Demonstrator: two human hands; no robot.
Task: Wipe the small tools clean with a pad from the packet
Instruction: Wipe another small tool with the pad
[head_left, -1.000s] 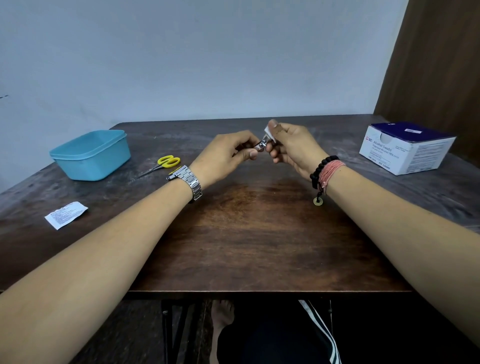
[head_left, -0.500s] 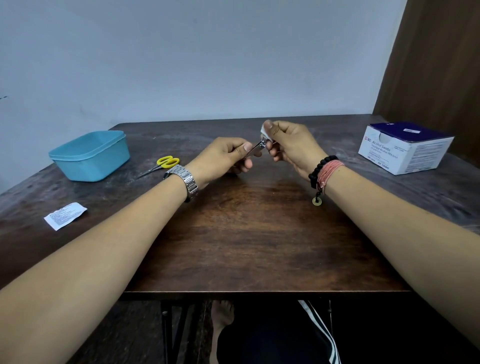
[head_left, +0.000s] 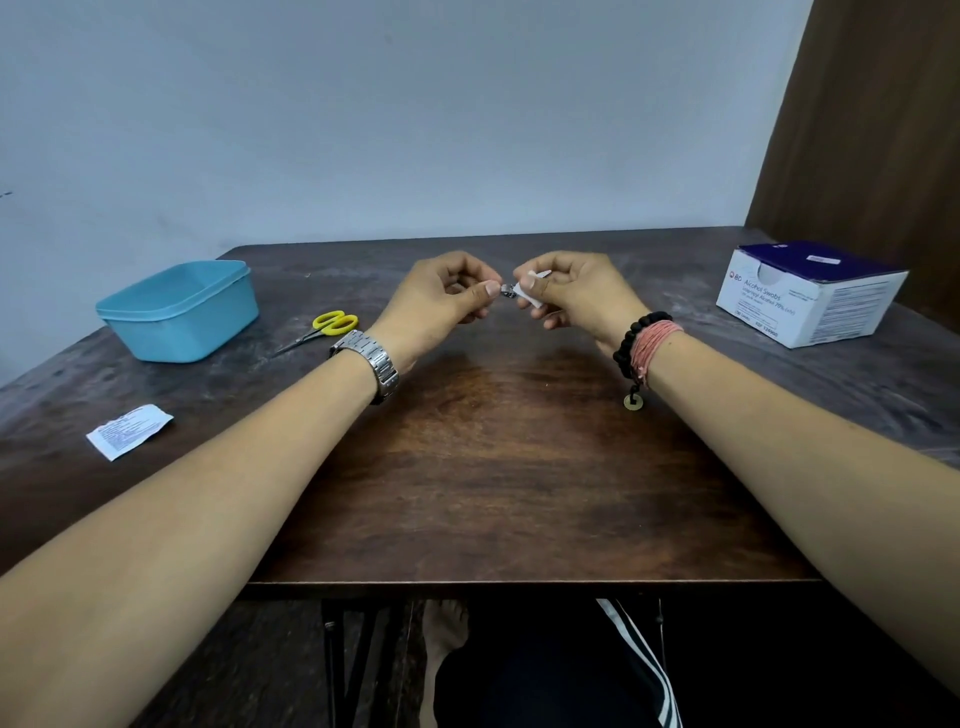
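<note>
**Wiping a small metal tool with an alcohol pad, both hands raised above the table**

The left hand (head_left: 447, 299) pinches a small metal tool (head_left: 506, 292) between thumb and fingers; most of the tool is hidden in the grip, and only a short shiny end protrudes to the right, so its exact kind cannot be told, though it looks like a nail clipper. The right hand (head_left: 576, 293) grasps a folded white pad (head_left: 531, 291) between thumb and forefinger, and the pad touches the exposed end of the tool. Both hands are closed on their objects and meet just above the middle of the wooden table (head_left: 493, 467).

The tool's long axis runs roughly left to right, from one hand toward the other, so the pad meets it end-on. By this reading, the next stroke would travel along that axis, and the left hand would have to shift its grip to expose the covered length.

On the table to the left lie yellow-handled scissors (head_left: 327, 328), blades pointing toward the near left, just beside a blue plastic tub (head_left: 179, 312); they are nearer the left hand and appear to be the other tool awaiting wiping. A torn sachet (head_left: 130, 431) lies nearer the left edge. The box of alcohol swabs (head_left: 810, 293) stands well apart at the far right.
</note>
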